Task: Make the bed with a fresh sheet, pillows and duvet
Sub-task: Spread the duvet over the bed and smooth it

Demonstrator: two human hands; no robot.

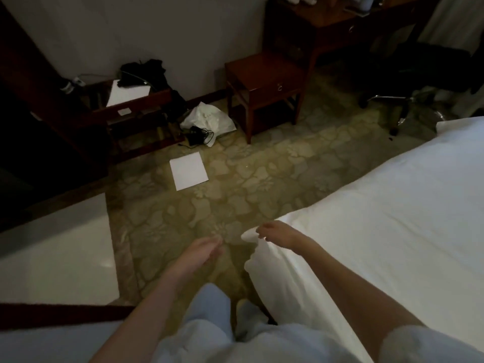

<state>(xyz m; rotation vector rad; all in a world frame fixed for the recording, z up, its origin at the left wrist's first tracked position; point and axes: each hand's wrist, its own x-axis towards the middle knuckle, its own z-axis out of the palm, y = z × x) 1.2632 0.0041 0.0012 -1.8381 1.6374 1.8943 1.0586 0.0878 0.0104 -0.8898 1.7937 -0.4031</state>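
The bed (pixel 392 205) fills the 3 to 5 o'clock sector of the view, covered by a white sheet (pixel 353 244) whose corner hangs over the near bed corner at about 5 o'clock from centre. The right hand (pixel 277 235) sits at that corner with its fingers curled down onto the cloth edge, pinching a small fold of the sheet. The left hand (pixel 203 251) is just beside it at the 9 o'clock side, apart from the cloth, fingers straight and loosely together, palm turned toward the sheet, holding nothing. Both forearms enter from the 6 o'clock edge, and pale trousers (pixel 209 323) show between them. The carpet (pixel 235 184) has a leaf pattern and runs from centre toward 12 o'clock. A white paper (pixel 188 170) lies flat on it at 10 o'clock from the hands. Beyond it, at 11 o'clock, a plastic bag (pixel 209 119) and a black cable (pixel 199 136) lie against a dark luggage rack (pixel 125 116). A small wooden table (pixel 264 85) stands at 12 o'clock against the wall, with a desk (pixel 327 27) at 1 o'clock and an office chair (pixel 398 82) at 2 o'clock.
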